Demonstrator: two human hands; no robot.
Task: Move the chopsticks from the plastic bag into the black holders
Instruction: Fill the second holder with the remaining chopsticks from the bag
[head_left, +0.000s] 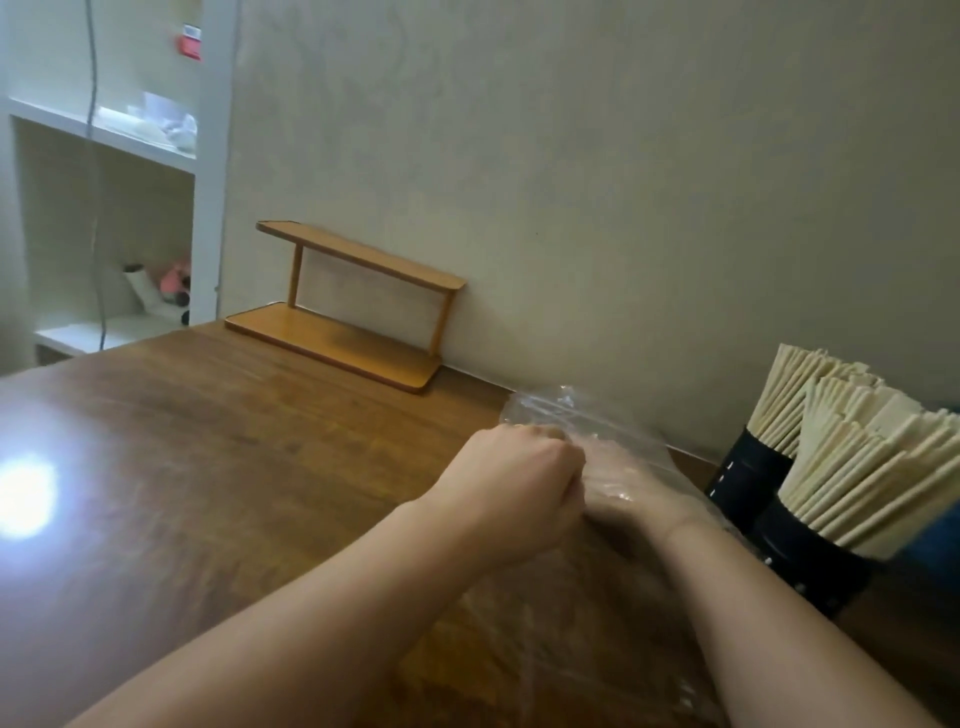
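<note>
Clear plastic bag lies crumpled on the wooden table, close to the wall, stretching back toward the person along the right forearm. Left hand is fisted, knuckles up, fingers curled into the bag's film at its left edge, gripping it. Right hand is inside the bag, seen only through the wrinkled plastic; the blur and glare hide its fingers, so I cannot tell whether it is holding anything or lying loose. The two hands sit side by side, nearly touching, the left just outside the bag, the right under its skin. No chopsticks can be made out in the bag itself; the film is too cloudy to say. To the right of the hands, near the table's right end, stand two black holders: the far holder by the wall and the near holder in front of it, touching or nearly so. Both are packed with pale chopsticks standing on end, fanning up and leaning left. The bag's right side comes close to the holders without clearly touching them. Further back on the left, against the wall, a small two-tier wooden rack. A bright glare spot on the tabletop at far left. White shelving beyond the table's far corner, with small blurred items.
</note>
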